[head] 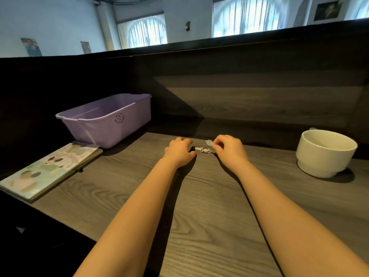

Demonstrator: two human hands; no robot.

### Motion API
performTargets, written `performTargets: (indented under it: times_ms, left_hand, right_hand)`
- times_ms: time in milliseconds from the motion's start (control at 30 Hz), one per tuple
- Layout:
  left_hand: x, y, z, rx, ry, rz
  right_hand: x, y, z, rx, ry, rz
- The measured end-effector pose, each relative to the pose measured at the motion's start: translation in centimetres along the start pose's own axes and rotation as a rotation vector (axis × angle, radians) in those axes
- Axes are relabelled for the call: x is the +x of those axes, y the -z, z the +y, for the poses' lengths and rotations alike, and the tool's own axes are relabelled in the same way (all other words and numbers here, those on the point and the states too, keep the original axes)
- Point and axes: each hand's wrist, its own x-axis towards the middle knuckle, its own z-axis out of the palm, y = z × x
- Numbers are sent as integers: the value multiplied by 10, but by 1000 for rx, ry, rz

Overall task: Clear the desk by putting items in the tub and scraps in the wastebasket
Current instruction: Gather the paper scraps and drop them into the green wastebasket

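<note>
scraps are the step in hand: both hands sit close together, knuckles up, at the far middle of the tabletop (pixel 209 196), either side of some crumpled paper scraps (pixel 206 150). the right hand (pixel 229 148) has its fingers curled and seems to pinch a pale scrap (pixel 209 142) just beyond the crumpled ones. the left hand (pixel 179 151) rests on the wood with fingers bent down; whether it holds anything i cannot tell. the white wastebasket (pixel 325 152) stands well apart to the right, the purple tub (pixel 105 120) well apart to the left with a book (pixel 48 170) lying just in front of it. next, i judge, the bits need gathering into one firm pinch, then a carry right to the wastebasket; such light pieces could slip out on the way.
</note>
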Motion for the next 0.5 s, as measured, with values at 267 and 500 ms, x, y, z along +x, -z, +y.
performTargets:
  times_ms: [267,500]
  left_hand:
    - [13,-2,21,-75,-74,-27]
    - [9,-8,20,-162,-63,74]
  right_hand:
    - [4,9,14,261,-150,168]
    - [5,10,12,325,-115,62]
